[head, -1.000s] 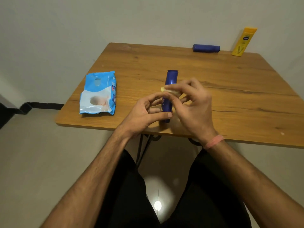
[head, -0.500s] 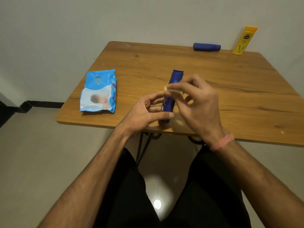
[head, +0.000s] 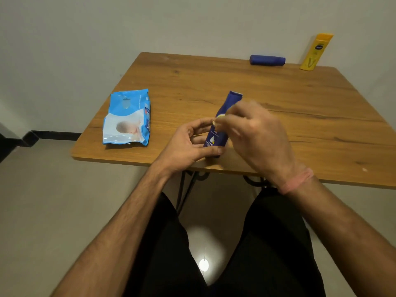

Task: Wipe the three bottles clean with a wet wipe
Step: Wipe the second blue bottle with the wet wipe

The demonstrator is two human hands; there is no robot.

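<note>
Three bottles were on the wooden table (head: 300,99). One dark blue bottle (head: 225,116) stood tilted near the front edge; the left hand (head: 188,144) curled round its lower part, thumb across the base. The right hand (head: 257,133), motion-blurred, pinched a small pale wet wipe (head: 219,118) against the bottle's side at mid-height. A second blue bottle (head: 267,60) lay on its side at the far edge, with a yellow bottle (head: 315,52) just beside it, leaning on the wall (head: 192,24). A blue wet-wipe packet (head: 127,118) lay flat to the left, well apart from the hands. A pink band (head: 296,182) circled the right wrist.
</note>
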